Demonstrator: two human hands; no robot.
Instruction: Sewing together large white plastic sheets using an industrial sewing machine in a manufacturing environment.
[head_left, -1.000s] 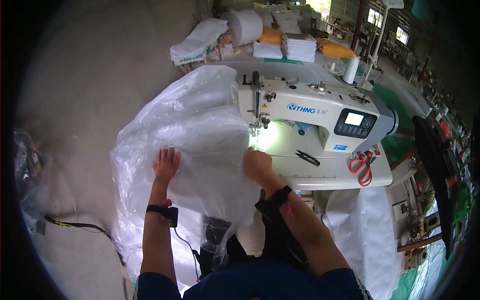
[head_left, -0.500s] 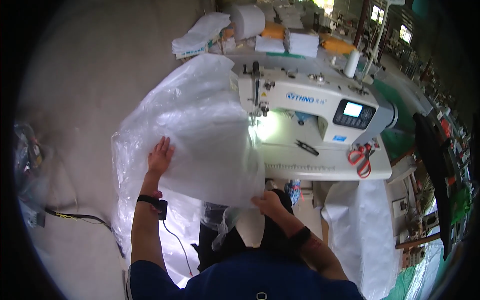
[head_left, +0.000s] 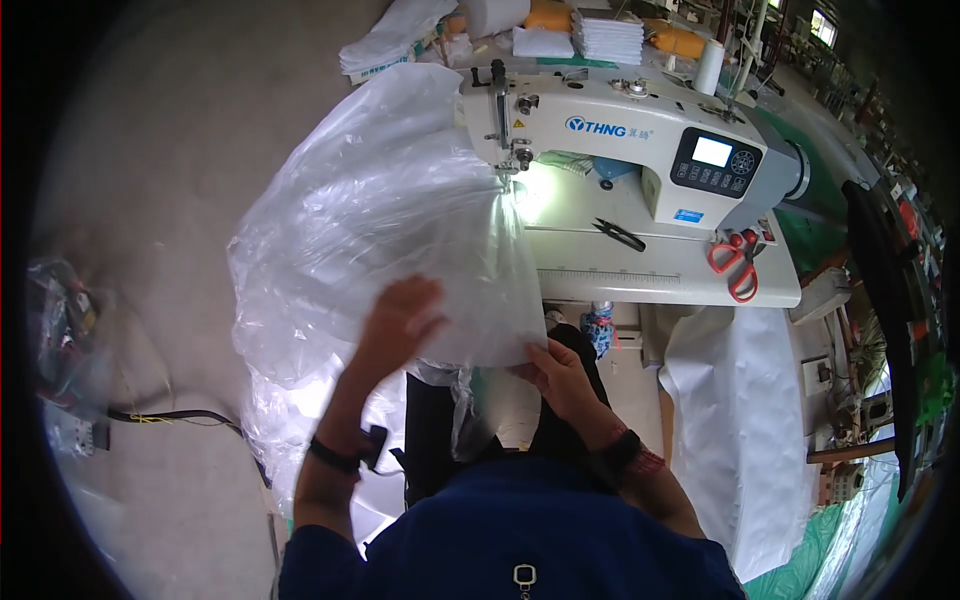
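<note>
A large sheet of clear plastic film (head_left: 330, 210) drapes from the left side of a white sewing machine (head_left: 600, 122), its right edge running under the lit needle area. My right hand (head_left: 565, 378) pinches the near right corner of the film between thumb and fingers. Over the middle of the film is my left hand (head_left: 402, 318), blurred by motion, with its thumb apart from the fingers and nothing seen in it. Whether it touches the film I cannot tell.
On the machine bed lie black thread snips (head_left: 620, 235) and red-handled scissors (head_left: 735, 268). A white thread cone (head_left: 709, 68) stands behind the machine. White sheeting (head_left: 735, 430) hangs at the right. Folded white stacks (head_left: 608, 40) sit at the back. A black cable (head_left: 180, 418) crosses the floor.
My left hand has lifted from lying flat on the film and moved right, toward my right hand. My right hand still grips the corner, and the film has bunched into more folds.
</note>
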